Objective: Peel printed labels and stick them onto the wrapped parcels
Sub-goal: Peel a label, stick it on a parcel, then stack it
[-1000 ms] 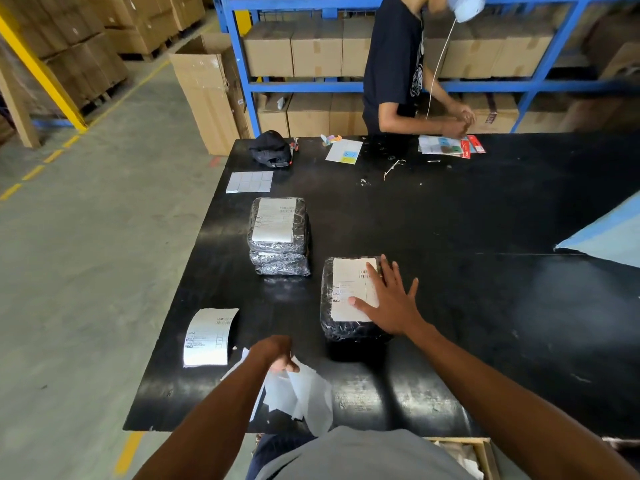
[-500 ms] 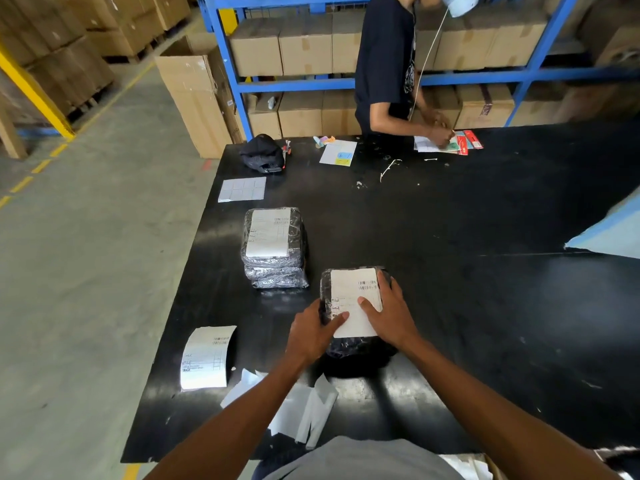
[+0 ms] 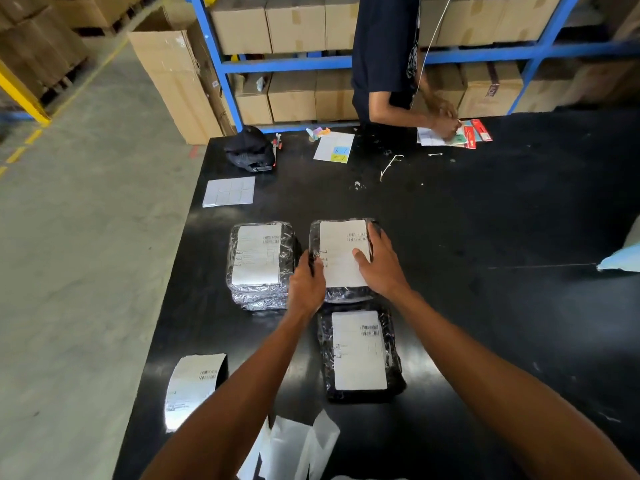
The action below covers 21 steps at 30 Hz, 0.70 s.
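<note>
On the black table (image 3: 485,306), my left hand (image 3: 306,282) grips the left edge of a black wrapped parcel (image 3: 341,251) with a white printed label. My right hand (image 3: 381,265) lies on its top, fingers around the right edge. This parcel sits close beside a stack of labelled parcels (image 3: 259,261) on its left. A second labelled parcel (image 3: 360,355) lies flat just behind my hands, nearer to me. A curled printed label (image 3: 194,386) rests near the table's left edge. Peeled backing papers (image 3: 294,445) lie at the front edge.
A white label sheet (image 3: 228,191), a black cap (image 3: 249,150) and a paper with sticky notes (image 3: 334,147) lie at the far left. Another person (image 3: 384,64) works at the far edge, before blue shelving (image 3: 311,62) with cartons. A pale blue object (image 3: 623,258) juts in at right.
My left hand left the backing papers and joined the right on the labelled parcel. Both carried it forward beside the stack, uncovering another labelled parcel beneath.
</note>
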Each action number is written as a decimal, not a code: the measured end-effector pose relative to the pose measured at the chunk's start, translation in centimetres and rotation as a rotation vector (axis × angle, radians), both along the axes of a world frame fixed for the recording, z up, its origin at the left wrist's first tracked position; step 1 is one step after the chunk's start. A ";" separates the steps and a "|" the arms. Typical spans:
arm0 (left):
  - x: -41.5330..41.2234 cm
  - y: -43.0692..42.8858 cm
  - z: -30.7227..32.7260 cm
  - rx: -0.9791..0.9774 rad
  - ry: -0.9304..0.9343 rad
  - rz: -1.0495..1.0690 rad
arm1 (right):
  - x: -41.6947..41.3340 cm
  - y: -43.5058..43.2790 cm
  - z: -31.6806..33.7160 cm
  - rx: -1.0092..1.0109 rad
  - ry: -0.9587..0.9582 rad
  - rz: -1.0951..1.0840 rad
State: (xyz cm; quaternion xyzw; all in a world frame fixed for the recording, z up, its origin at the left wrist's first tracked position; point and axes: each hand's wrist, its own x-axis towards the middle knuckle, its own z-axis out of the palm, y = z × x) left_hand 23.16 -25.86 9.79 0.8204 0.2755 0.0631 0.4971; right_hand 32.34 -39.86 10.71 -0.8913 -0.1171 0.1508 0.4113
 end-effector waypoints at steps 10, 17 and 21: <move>4.6 1.3 -5.5 -0.173 0.288 -0.024 | 5.2 1.9 -6.5 -0.116 0.191 0.089; 4.9 1.5 -7.9 -0.193 0.421 -0.069 | 5.1 1.7 -10.4 -0.123 0.251 0.097; 4.9 1.6 -8.6 -0.198 0.428 -0.062 | 4.9 1.6 -11.6 -0.109 0.244 0.106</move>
